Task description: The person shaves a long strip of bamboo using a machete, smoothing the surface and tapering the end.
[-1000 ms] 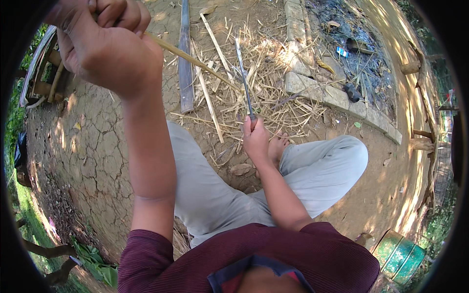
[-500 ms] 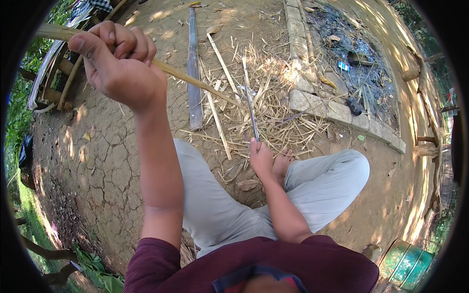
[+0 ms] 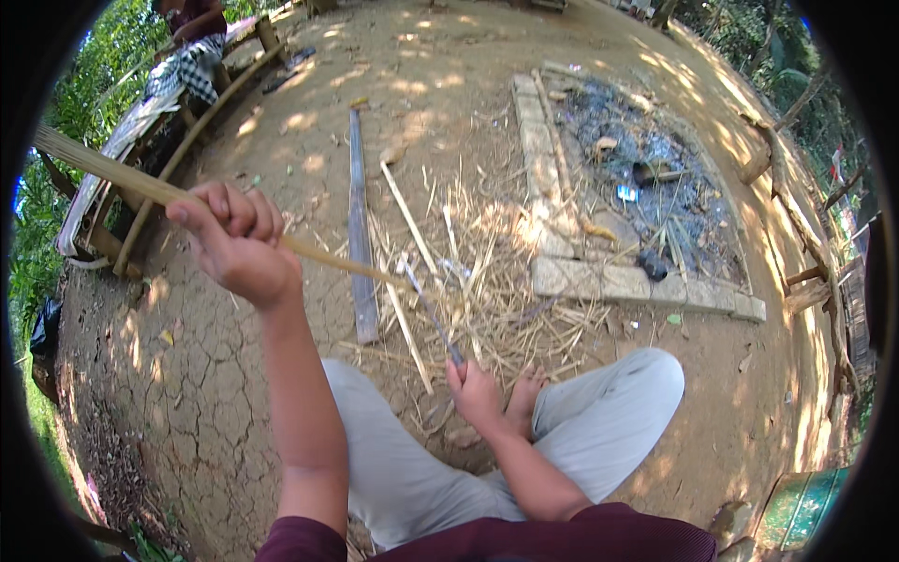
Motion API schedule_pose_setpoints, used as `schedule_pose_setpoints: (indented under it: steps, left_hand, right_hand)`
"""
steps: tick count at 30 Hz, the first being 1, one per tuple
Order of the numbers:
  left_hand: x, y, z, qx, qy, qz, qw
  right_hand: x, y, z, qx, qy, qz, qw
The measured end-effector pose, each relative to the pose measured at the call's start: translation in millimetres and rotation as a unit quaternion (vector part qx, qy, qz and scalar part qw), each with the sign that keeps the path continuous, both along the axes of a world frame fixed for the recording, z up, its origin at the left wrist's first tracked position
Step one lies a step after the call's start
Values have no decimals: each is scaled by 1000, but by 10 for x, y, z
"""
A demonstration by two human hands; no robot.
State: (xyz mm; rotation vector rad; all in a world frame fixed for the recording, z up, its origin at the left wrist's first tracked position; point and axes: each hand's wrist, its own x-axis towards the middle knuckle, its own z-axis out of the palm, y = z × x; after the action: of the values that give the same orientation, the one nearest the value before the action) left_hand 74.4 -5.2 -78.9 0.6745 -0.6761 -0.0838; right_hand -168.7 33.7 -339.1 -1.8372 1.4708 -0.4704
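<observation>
My left hand (image 3: 239, 245), raised at the left, is closed around a long pale wooden stick (image 3: 342, 264). The stick slopes from the far left down toward the middle, and its thinner end crosses close to the knife. Low in front of my lap, my right hand (image 3: 478, 398) grips a long, narrow-bladed knife (image 3: 433, 318) by its dark handle. Its blade points away and leans left, near the thin end of the stick; whether they touch I cannot tell. Pale wood shavings (image 3: 506, 290) lie heaped on the ground beyond my right hand.
A flat dark plank (image 3: 361, 225) and thin pale strips (image 3: 409, 215) lie on the cracked earth. To the right, a block border (image 3: 599, 281) edges an ashy fire pit (image 3: 646, 169). A person (image 3: 192, 47) sits on a bench at far left. My bent legs (image 3: 403, 459) flank the knife hand.
The view has tipped upward, showing more ground ahead and the person on the bench. The knife blade has swung left to lean toward the thin end of the stick. Both grips remain.
</observation>
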Motion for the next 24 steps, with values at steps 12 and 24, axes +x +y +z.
schedule_pose_setpoints:
  steps: [12, 24]
  left_hand:
    - [-127, -33, 19, -18, 15, -7, 1000]
    - [-344, -38, 57, -18, -12, -29, 999]
  right_hand:
    - [-96, 25, -269, 37, 10, -14, 999]
    - [-278, -119, -910, -35, 80, 6, 996]
